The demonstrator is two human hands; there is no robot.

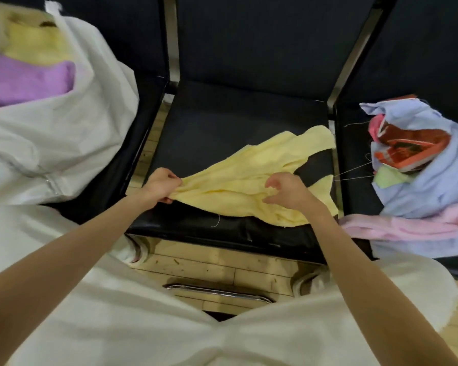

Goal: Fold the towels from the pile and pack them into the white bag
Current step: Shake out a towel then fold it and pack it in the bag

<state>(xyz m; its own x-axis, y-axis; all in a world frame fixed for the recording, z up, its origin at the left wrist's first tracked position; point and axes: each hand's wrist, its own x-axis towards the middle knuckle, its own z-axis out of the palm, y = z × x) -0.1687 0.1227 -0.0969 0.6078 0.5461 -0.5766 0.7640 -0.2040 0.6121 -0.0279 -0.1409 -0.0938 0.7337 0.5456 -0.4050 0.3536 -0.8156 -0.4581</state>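
A crumpled yellow towel (251, 175) lies across the black middle seat (209, 128). My left hand (160, 184) grips its left corner, bunched in the fingers. My right hand (283, 191) hovers over the towel's middle with fingers curled, thumb and fingertips close to the cloth; whether it pinches the cloth is unclear. The white bag (64, 138) stands open on the left seat with a purple towel (27, 80) and a yellow towel (35, 46) inside. The pile (421, 180) of blue, orange, green and pink towels sits on the right seat.
Metal frame bars (354, 48) separate the three black seats. A pink towel (407, 225) hangs over the right seat's front edge. Wooden floor (209, 265) and a chrome bar (217, 291) show below, between my white-clad knees.
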